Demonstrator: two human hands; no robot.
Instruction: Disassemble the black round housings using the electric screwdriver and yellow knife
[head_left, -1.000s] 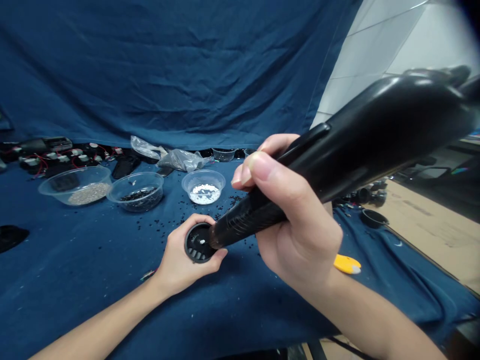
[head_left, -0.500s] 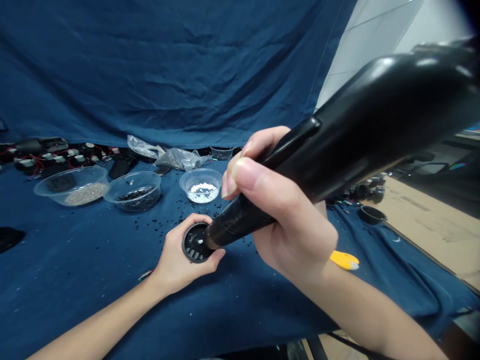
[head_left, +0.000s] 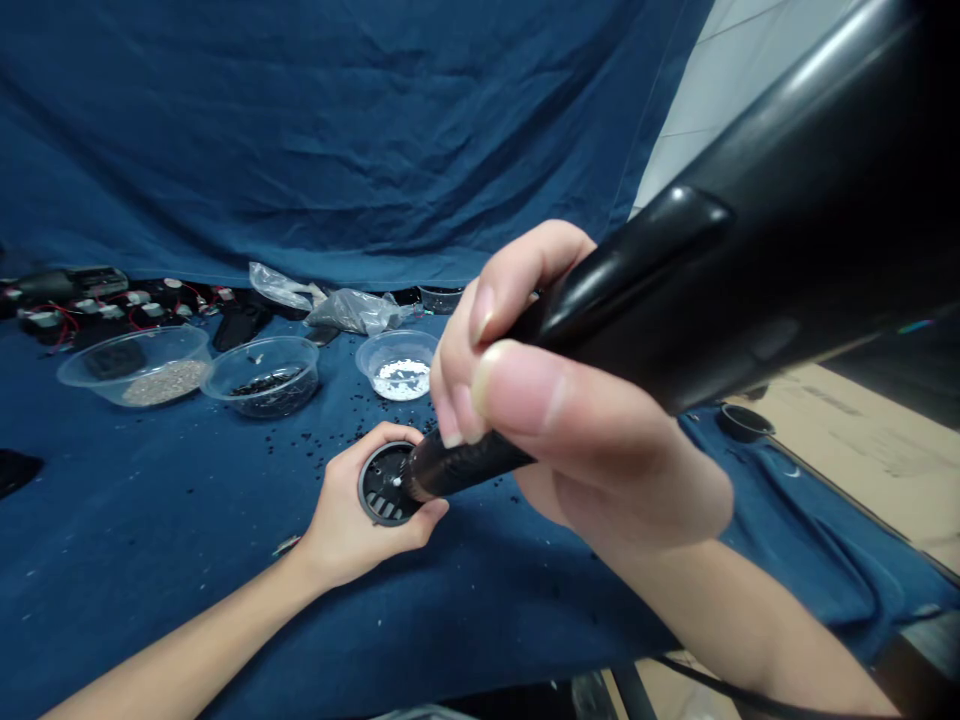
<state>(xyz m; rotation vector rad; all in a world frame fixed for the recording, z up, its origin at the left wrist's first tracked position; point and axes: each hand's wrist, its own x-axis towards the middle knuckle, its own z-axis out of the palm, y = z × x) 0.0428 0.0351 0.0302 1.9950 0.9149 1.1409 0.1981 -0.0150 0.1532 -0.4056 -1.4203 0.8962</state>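
Note:
My left hand is closed around a round black plastic part, holding it with the open side facing me. Inside this part are slots and a small white piece. My right hand grips a black electric screwdriver with a long lever on its side. Its body slants from the upper right down to the part, and its narrow nose sits at the part's right rim. The bit itself cannot be made out.
Clear tubs stand behind: one with tan pieces, one with black pieces, one with white pieces. Plastic bags and wired motors lie farther back. Black bits dot the blue cloth. A black cup stands near cardboard.
The screwdriver's back end and my right hand have come nearer the camera, its nose staying at the part. The yellow object near my right wrist is now hidden.

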